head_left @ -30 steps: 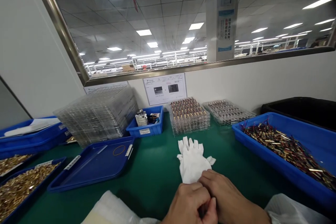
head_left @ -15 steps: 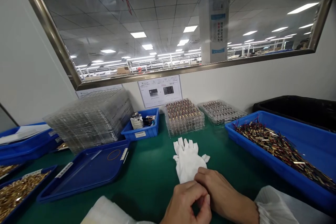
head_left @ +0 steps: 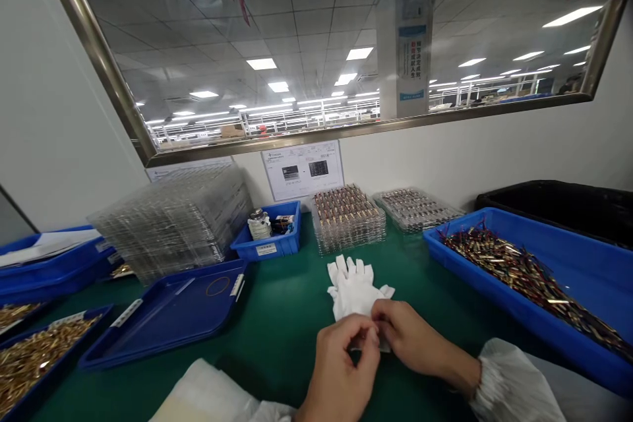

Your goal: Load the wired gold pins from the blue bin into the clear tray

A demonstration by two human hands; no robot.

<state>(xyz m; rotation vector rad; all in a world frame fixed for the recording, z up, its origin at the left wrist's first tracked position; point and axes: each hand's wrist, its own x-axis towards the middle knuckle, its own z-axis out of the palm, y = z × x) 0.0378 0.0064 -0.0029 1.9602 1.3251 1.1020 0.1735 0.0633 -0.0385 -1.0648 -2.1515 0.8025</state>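
Low in the centre of the frame, the left hand (head_left: 341, 359) and right hand (head_left: 408, 336) meet at the near cuff of the white gloves (head_left: 355, 289) lying on the green counter (head_left: 287, 336). Both grips pinch the cuff edge (fingertips close together), with a blue bin of brass parts (head_left: 534, 277) at right

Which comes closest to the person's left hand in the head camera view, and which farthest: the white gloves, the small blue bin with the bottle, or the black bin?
From the left hand:
1. White gloves, just ahead, touching the fingertips.
2. Small blue bin, farther back and to the left.
3. Black bin, far right, by the wall.
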